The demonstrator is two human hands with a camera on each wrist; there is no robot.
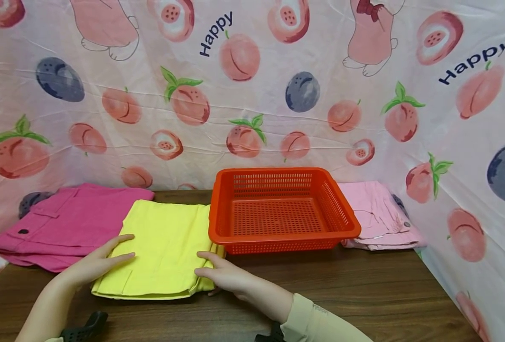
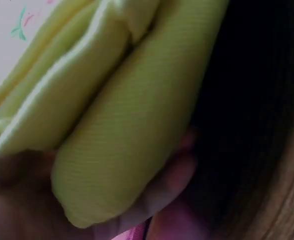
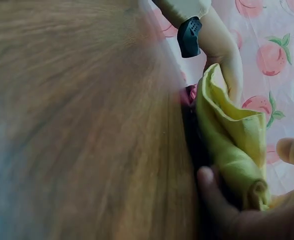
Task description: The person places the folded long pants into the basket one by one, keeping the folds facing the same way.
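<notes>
- Fruit-print curtain (image 1: pixel 269 90) hangs behind a dark wood table (image 1: pixel 363 285), where two hands work at folded cloth.
- Yellow cloth (image 1: pixel 163 247), at centre left, overlaps the magenta cloth (image 1: pixel 81 213) on one side and meets the red basket (image 1: pixel 284 239) on the other.
- Left hand (image 1: pixel 92 266) grips the yellow cloth's side, digits above and below the fold; the wrist view shows only a thickness of fabric between them.
- Right hand (image 1: pixel 231 275) holds the opposite side, one digit on top and another beneath, the grasp parted just by the bundle.
- Layers could slip or unroll, in this judgement, should either hand pinch only the upper ones; loose folds show at the edges.
- Snagging is another risk: the basket's left rim hangs over the yellow cloth's far right corner, so a straight lift there might catch or tip it.
- Magenta cloth might be dragged along if fingers catch its overlapped edge.
- Bare wood spreads before the basket and to the right; pale pink cloth (image 1: pixel 376 209) sits beyond. Curtain closes off the back, and the table's near edge lies out of frame.
</notes>
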